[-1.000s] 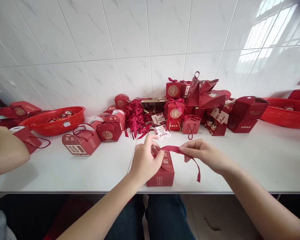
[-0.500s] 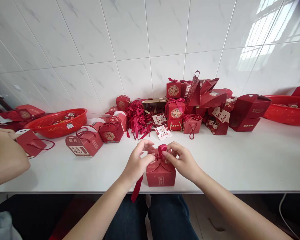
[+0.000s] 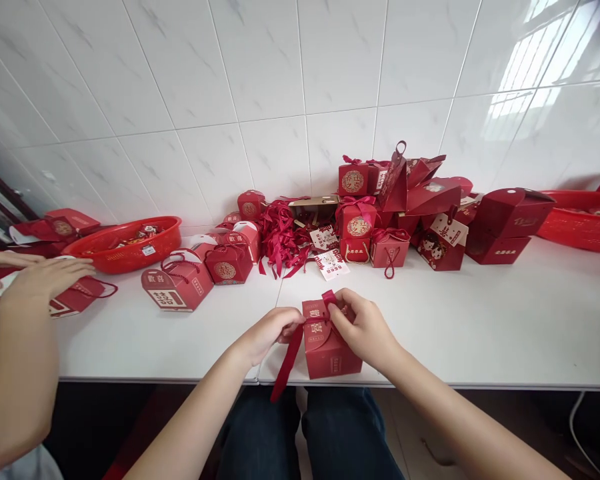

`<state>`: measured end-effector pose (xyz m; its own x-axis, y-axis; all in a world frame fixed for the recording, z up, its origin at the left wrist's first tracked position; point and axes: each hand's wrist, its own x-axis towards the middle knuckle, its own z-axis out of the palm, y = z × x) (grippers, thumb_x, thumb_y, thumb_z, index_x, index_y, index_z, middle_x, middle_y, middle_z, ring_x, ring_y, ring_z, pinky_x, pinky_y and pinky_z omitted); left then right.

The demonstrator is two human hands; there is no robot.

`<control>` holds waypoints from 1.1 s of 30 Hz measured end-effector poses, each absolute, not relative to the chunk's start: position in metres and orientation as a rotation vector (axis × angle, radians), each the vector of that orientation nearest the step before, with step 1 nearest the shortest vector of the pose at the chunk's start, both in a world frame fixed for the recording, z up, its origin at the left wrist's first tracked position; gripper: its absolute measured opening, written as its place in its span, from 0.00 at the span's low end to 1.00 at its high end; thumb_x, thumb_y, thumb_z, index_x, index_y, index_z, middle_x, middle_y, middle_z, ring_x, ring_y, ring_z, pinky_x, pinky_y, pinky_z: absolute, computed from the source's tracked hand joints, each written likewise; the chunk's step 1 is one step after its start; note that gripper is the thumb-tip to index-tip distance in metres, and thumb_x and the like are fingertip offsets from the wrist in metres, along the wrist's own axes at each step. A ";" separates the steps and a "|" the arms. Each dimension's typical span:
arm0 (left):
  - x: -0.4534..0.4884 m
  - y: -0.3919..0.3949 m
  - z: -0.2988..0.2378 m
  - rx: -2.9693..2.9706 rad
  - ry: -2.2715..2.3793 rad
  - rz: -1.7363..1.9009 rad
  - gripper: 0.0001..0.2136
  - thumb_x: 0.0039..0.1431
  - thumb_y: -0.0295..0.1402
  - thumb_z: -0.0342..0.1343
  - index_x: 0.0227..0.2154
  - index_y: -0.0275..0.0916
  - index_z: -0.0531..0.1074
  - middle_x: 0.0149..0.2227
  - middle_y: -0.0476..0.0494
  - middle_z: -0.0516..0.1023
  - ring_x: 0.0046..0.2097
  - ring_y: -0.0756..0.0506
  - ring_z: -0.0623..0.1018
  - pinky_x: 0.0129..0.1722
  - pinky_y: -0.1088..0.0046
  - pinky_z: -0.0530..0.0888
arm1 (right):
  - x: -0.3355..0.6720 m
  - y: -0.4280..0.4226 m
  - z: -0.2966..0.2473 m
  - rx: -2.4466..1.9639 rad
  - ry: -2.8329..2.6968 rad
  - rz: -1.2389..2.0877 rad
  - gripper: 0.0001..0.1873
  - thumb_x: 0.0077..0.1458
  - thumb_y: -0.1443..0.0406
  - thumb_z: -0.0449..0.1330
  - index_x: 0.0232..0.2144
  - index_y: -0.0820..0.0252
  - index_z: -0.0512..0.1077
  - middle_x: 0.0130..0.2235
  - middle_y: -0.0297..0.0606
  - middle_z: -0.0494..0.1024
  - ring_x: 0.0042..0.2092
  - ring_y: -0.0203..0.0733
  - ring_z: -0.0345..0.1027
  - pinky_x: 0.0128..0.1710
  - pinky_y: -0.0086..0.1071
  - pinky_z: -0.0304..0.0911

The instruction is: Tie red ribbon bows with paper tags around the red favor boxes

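Note:
A small red gift box (image 3: 330, 357) with pale lettering stands near the table's front edge, between my hands. Round its top runs a dark red ribbon (image 3: 289, 363), whose long tail hangs down over the edge on the left. My left hand (image 3: 275, 333) pinches the ribbon at the box's left side, fingers closed. At the top of the box my right hand (image 3: 360, 327) has its fingers closed on the ribbon's loop, with the palm along the box's right side. Some of the right fingertips are hidden behind the box.
Behind lie a pile of red ribbons (image 3: 280, 240), printed cards (image 3: 333, 265) and several stacked red boxes (image 3: 357, 220). A red basket (image 3: 130, 250) holds small wrapped pieces; another basket (image 3: 575, 230) stands far right. At left, a co-worker's hands (image 3: 45, 277) handle another box (image 3: 80, 293).
My left hand has moved from above the box down to its left side, drawing the ribbon out. The box has turned slightly. The co-worker's hands have come further into view.

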<state>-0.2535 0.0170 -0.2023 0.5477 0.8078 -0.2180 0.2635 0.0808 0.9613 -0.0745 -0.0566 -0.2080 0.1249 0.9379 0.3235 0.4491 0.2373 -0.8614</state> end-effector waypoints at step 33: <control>-0.232 -0.003 -0.124 1.559 0.689 0.722 0.10 0.53 0.39 0.59 0.24 0.38 0.74 0.26 0.45 0.76 0.33 0.46 0.75 0.38 0.69 0.72 | -0.082 -0.061 -0.207 -1.355 -1.599 0.440 0.10 0.51 0.67 0.56 0.36 0.54 0.74 0.35 0.35 0.79 0.35 0.42 0.71 0.36 0.32 0.62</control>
